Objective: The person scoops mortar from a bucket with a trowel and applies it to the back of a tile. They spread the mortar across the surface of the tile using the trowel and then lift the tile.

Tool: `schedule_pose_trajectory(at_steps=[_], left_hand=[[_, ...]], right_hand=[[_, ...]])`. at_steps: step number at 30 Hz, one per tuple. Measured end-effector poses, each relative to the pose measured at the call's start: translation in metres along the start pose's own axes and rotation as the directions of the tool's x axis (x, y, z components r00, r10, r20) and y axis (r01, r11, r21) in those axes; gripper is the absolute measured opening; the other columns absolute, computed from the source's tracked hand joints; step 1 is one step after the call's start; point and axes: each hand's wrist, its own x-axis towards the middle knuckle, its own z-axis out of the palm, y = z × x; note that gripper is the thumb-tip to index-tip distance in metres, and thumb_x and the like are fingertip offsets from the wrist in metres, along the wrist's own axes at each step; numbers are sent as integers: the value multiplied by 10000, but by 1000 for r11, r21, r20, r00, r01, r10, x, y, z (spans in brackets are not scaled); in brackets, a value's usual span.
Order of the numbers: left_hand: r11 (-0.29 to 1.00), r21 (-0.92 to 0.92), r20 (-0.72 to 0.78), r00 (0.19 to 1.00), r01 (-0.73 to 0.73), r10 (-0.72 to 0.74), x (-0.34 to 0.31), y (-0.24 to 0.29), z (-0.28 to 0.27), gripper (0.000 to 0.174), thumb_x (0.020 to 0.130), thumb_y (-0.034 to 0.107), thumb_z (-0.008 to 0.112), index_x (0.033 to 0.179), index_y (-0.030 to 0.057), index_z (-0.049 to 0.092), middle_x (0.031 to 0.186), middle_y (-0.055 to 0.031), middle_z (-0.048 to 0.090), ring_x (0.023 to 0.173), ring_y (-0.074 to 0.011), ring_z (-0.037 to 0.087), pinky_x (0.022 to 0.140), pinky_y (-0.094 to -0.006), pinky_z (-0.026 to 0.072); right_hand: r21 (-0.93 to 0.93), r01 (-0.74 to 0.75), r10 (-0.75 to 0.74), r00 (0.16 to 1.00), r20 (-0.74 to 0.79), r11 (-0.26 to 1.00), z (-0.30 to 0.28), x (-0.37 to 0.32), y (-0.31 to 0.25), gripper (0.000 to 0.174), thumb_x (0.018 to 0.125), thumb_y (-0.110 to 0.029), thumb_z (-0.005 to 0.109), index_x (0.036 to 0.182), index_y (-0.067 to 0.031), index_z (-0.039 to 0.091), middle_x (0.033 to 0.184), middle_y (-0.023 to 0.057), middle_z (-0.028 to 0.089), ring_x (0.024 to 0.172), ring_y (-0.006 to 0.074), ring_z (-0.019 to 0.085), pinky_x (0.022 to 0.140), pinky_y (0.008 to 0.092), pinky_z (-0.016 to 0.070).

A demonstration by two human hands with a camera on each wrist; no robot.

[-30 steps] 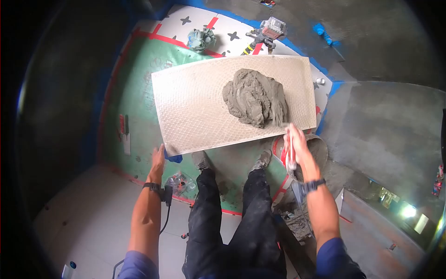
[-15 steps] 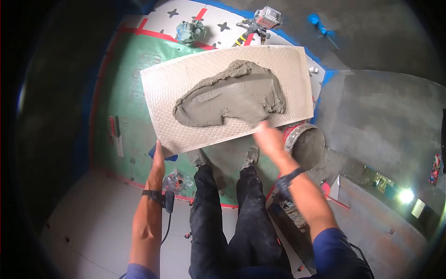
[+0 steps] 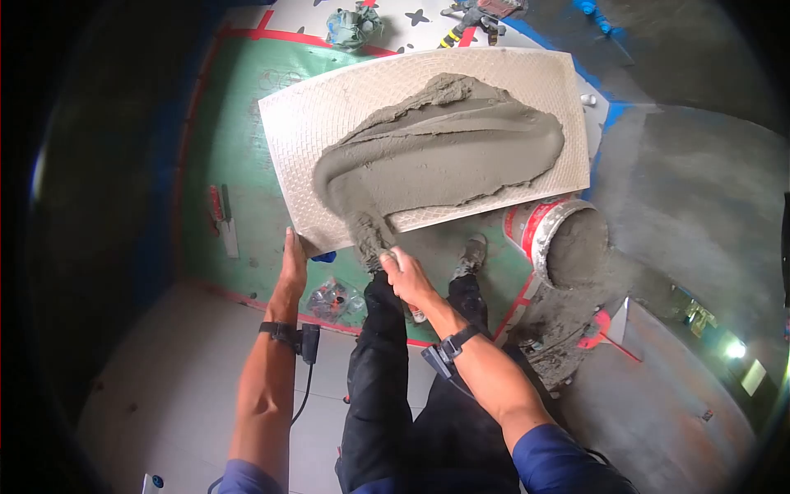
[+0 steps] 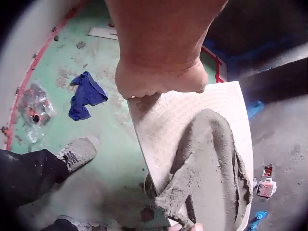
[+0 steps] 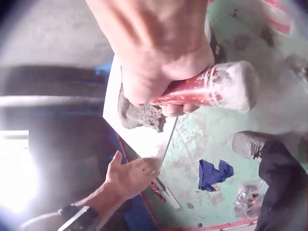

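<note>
A large beige tile (image 3: 292, 123) with a textured surface lies tilted in front of me. Grey mortar (image 3: 461, 165) is spread in a wide, smoothed band over its middle and right part. My right hand (image 3: 407, 280) grips the red handle of a trowel (image 5: 192, 91), whose end is caked pale. Mortar clumps (image 3: 370, 235) cover the trowel's blade at the tile's lower left edge. My left hand (image 3: 293, 265) is at the tile's near left corner; in the right wrist view its fingers lie extended against that corner, thumb apart.
A bucket (image 3: 518, 226) of mortar stands at the right. Hand tools (image 3: 224, 222) lie on the green floor covering at the left. Near my feet are a blue cloth (image 4: 86, 98) and a clear plastic bag (image 3: 333, 300). A crumpled greenish cloth (image 3: 352, 27) lies beyond the tile.
The mortar heap has been spread leftward, then out to the right, into a smooth band. My right hand with the trowel has swept left and toward me. My left hand stays at the corner.
</note>
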Motion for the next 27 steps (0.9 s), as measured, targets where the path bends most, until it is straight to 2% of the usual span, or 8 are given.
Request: schedule_pose_trajectory(at_steps=[1,5,10,12,16,20,22,27], left_hand=[[1000,14,-3,1000,6,-6,0,0,-4,802,1033,557,215,1529,-59,85,1621,-153,109,1496,-241,120,1200,-348,109],[999,-16,-42,999,28,-29,3,6,15,791,1034,555,194,1528,-57,115,1607,-150,169,1479,-245,186,1198,-342,127],[992,128,-43,999,-7,12,-2,14,21,752,1046,524,178,1525,-55,143,1593,-137,217,1462,-239,230,1192,-335,148],[996,94,-47,999,0,5,-3,13,21,757,1043,529,190,1530,-47,130,1600,-138,195,1470,-241,211,1195,-341,137],[998,16,-113,992,56,-54,5,-2,5,877,994,633,269,1546,-12,48,1638,-131,38,1508,-235,57,1205,-351,55],[994,-13,-91,990,107,-108,5,-2,0,896,980,660,273,1549,-1,66,1636,-141,42,1512,-246,39,1209,-358,38],[987,-18,-98,982,158,-159,1,6,4,889,982,656,269,1549,2,71,1635,-145,47,1512,-252,43,1210,-361,39],[993,-54,-47,993,108,-111,18,-18,-22,881,983,656,251,1550,7,68,1635,-153,50,1512,-268,55,1210,-370,51]], right_hand=[[-347,240,-290,952,-101,907,11,1,12,403,984,-429,490,1078,-40,532,804,246,675,690,396,681,610,514,523],[-745,-113,138,990,-28,658,-117,-1,-42,427,936,-396,527,1069,9,522,857,295,675,847,466,669,752,573,512],[-654,-252,-115,878,-464,713,-266,-14,49,342,956,-431,539,1023,-95,551,728,171,671,652,358,670,578,490,530],[432,-261,424,839,-341,863,-248,-20,43,325,972,-473,530,942,-149,536,604,16,543,482,156,549,429,330,463],[797,-382,507,855,112,468,-100,-38,-6,302,920,-486,576,870,-196,511,588,-59,412,429,66,371,381,236,326],[537,-360,335,930,148,763,-5,-33,9,360,947,-465,556,937,-105,546,635,40,538,471,187,521,436,337,434],[-234,234,-264,959,-105,944,1,-18,36,407,959,-453,527,1021,-52,554,788,187,677,692,401,666,600,494,520],[-597,-257,150,963,-224,760,-158,-36,17,376,962,-414,516,1062,-52,523,883,285,666,844,467,654,700,575,494]])
